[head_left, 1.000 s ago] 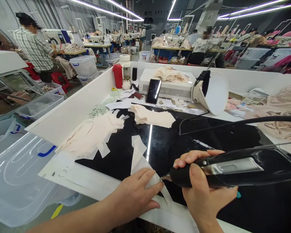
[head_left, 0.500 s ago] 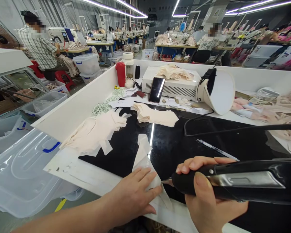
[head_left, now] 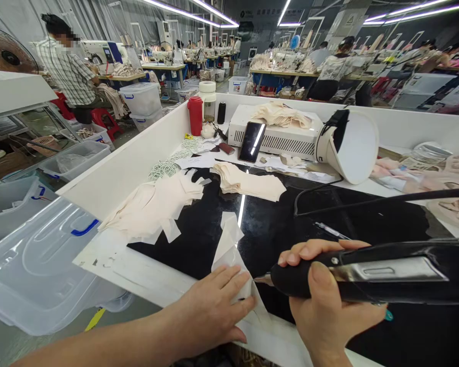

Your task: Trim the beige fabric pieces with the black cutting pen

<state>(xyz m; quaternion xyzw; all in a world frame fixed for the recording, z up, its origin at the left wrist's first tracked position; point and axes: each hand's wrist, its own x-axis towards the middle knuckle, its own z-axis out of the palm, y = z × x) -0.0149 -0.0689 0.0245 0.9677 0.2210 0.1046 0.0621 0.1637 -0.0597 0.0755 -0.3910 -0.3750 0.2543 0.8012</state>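
Observation:
My left hand [head_left: 218,306] lies flat with its fingers stretched out, pressing a pale, thin fabric piece [head_left: 229,239] onto the black tabletop [head_left: 199,244] near its front edge. In my right hand [head_left: 325,295] is a thick black corded hand tool [head_left: 390,275] with a silver strip along its body. Its pointed metal tip [head_left: 263,279] meets the right edge of the fabric, close to my left fingertips. Part of the fabric is hidden under my left hand. Beyond it lie a neat stack of cream fabric pieces [head_left: 248,182] and, leftward, a looser pile [head_left: 149,206].
A white vented box [head_left: 275,135] stands at the back with a phone [head_left: 251,141] leaning on it. A white lamp-like hood [head_left: 354,148] sits to its right. The tool's black cable [head_left: 386,201] crosses the right side. A pen [head_left: 331,230] lies behind the tool. Low white walls [head_left: 126,158] border the table.
The tool's tip has moved slightly away from me and leftward along the fabric's edge. My left hand stays pressed on the fabric. The whole view has shifted a little.

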